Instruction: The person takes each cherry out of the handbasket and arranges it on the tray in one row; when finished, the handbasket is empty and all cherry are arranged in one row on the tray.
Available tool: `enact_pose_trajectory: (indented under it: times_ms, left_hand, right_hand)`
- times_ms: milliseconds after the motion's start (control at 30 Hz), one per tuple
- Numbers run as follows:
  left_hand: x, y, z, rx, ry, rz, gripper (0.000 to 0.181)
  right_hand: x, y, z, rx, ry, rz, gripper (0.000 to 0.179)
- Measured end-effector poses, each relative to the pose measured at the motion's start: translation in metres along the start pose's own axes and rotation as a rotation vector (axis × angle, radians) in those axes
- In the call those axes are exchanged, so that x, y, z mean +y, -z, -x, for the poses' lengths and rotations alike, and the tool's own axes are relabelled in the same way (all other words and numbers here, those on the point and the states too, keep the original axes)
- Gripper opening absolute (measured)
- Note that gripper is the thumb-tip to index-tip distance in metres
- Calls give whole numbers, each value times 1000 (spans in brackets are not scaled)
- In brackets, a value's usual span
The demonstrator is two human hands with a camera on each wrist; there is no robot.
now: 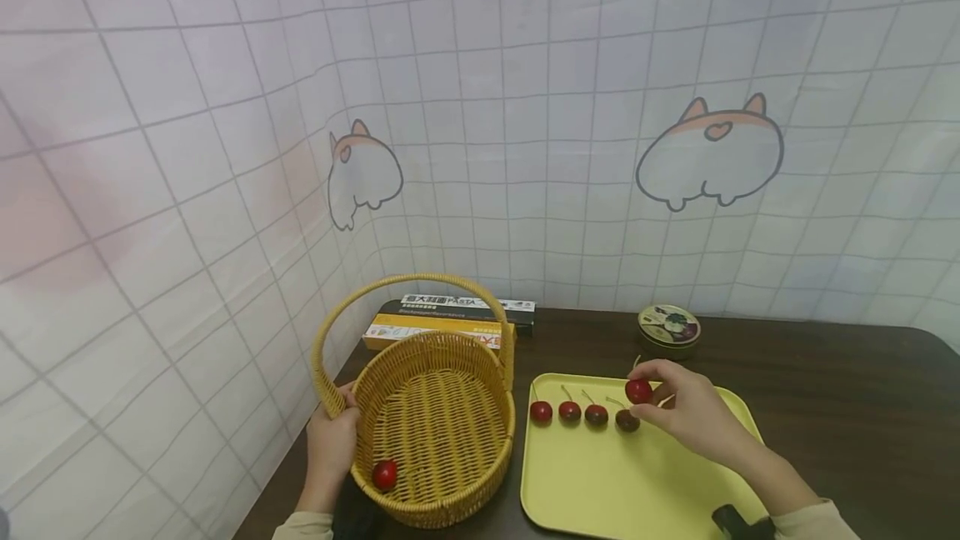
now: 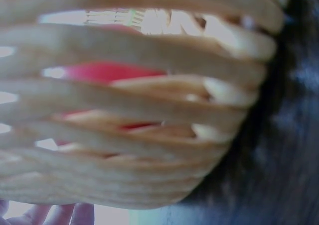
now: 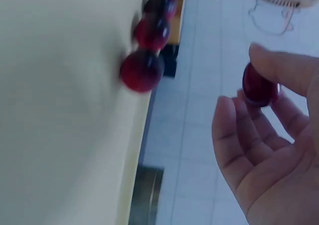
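A yellow wicker basket (image 1: 442, 511) with a tall arched handle stands on the left. My left hand (image 1: 333, 440) holds it at its left side, by the foot of the handle. Inside lies one red cherry (image 1: 385, 475), which shows as red patches through the weave in the left wrist view. Between thumb and fingers my right hand (image 1: 701, 415) pinches another cherry (image 3: 259, 85), stem up, above the yellow tray (image 1: 592, 482). Several dark red cherries with stems, such as the leftmost cherry (image 1: 541, 412), sit in a row along the tray's far part.
Behind the basket lie a yellow box (image 1: 427, 330) and a black-and-white pasta box (image 1: 517, 315). A round tin (image 1: 669, 330) stands beyond the tray on the dark table (image 1: 847, 390). A cloth with a grid pattern (image 1: 480, 148) hangs behind and on the left.
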State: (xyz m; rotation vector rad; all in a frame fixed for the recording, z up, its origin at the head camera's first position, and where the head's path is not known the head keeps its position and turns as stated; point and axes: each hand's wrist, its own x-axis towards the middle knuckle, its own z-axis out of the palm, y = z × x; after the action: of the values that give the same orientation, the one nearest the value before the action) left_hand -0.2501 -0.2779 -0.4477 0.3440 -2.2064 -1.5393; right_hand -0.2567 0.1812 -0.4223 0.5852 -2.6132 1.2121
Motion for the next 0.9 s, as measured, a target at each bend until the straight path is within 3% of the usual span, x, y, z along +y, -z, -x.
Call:
enact_pose_trajectory:
  times_ms: [167, 300, 567, 900]
  left_hand:
    - [-1, 0, 0, 1, 1, -19, 19]
    - [-3, -1, 0, -1, 4, -36, 25]
    - [-2, -1, 0, -25, 16, -28, 26]
    - [0, 1, 0, -22, 18, -37, 23]
  right_hand:
    - [17, 9, 2, -63, -34, 31, 33]
    - [30, 12, 5, -112, -17, 51, 32]
    - [46, 12, 7, -129, -57, 117, 33]
    - [58, 7, 6, -207, -86, 57, 36]
